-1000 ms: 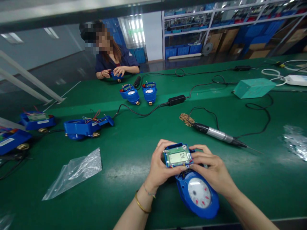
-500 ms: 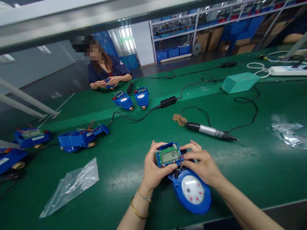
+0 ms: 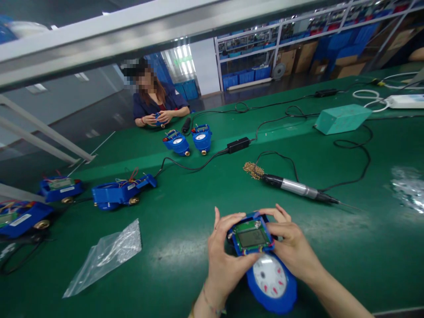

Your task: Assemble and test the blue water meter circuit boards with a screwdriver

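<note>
Between my two hands is a blue water meter (image 3: 287, 289) with a round white dial and red pointers. Its upper housing holds a green circuit board with a grey display (image 3: 252, 238), whose digits are too faint to read. My left hand (image 3: 225, 249) grips the housing from the left, thumb along the lower edge and fingers at the top left corner. My right hand (image 3: 293, 243) holds the right side, fingertips pressed to the edge of the housing. The dial body sits just below the display, partly covered by my hands.
An electric screwdriver (image 3: 294, 187) lies beyond my hands, its tip beside a pile of small brass screws (image 3: 253, 170). A plastic bag (image 3: 109, 254) is at left, near several blue meters (image 3: 115, 192). Cables and a green box (image 3: 342, 119) lie farther back. A co-worker (image 3: 159, 101) sits opposite.
The display housing has come down closer to the dial body, hiding the wires between them. Both hands moved with it. The view has shifted slightly, and the display digits have faded.
</note>
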{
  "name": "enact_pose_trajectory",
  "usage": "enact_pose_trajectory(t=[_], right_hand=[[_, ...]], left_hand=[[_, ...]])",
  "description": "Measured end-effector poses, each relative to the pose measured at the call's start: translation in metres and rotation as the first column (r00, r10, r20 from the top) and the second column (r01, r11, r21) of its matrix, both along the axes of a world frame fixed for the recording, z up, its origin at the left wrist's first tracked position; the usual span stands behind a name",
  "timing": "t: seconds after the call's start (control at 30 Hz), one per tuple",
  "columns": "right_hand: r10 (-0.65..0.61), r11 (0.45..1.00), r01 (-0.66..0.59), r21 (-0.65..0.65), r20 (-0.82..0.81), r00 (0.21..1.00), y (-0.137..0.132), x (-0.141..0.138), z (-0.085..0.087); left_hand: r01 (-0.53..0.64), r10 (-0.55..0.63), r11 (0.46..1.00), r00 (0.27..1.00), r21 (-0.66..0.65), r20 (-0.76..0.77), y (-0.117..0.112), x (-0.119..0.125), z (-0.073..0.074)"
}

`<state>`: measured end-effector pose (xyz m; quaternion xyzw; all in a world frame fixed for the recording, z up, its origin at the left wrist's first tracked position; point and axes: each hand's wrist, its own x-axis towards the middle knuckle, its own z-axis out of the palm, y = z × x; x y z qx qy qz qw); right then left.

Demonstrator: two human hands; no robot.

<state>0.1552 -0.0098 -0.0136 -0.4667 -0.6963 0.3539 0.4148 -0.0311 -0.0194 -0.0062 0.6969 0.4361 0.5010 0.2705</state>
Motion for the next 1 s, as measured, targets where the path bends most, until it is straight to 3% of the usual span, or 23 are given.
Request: enact_pose_trajectory(t=[0.23, 0.4, 0.53, 0.77, 0.9, 1.0], right_hand=[[0.03, 1.0, -0.03, 0.009, 0.063, 0.998, -0.007, -0.001, 0.001], [0.022, 0.998, -0.019, -0.056, 0.05, 0.999, -0.007, 0.0, 0.007], [-0.01, 0.996, 0.01, -0.086, 0.004, 1.0, -0.008, -0.004, 0.016], [-0.18, 0.977, 0.183, -0.105, 0.038, 0.983, -0.018, -0.014, 0.018], [-0.222, 0.964, 0.222, -0.149, 0.016, 0.975, -0.018, -0.017, 0.015], [-0.236, 0.958, 0.233, -0.164, 0.004, 0.972, -0.016, -0.018, 0.016]], left_hand=[[0.061, -0.061, 0.991, 0.998, 0.121, -0.007, 0.001, -0.003, -0.014], [0.079, -0.08, 0.997, 0.996, -0.012, -0.043, 0.005, -0.004, -0.005], [0.029, -0.037, 0.992, 0.997, -0.122, -0.07, 0.006, -0.003, 0.006], [-0.014, -0.003, 0.996, 0.979, -0.084, -0.202, 0.004, -0.001, 0.01], [-0.064, 0.043, 0.987, 0.99, -0.15, -0.137, 0.006, -0.004, 0.004], [-0.005, -0.001, 0.961, 1.0, -0.276, -0.021, 0.009, -0.004, 0.003]])
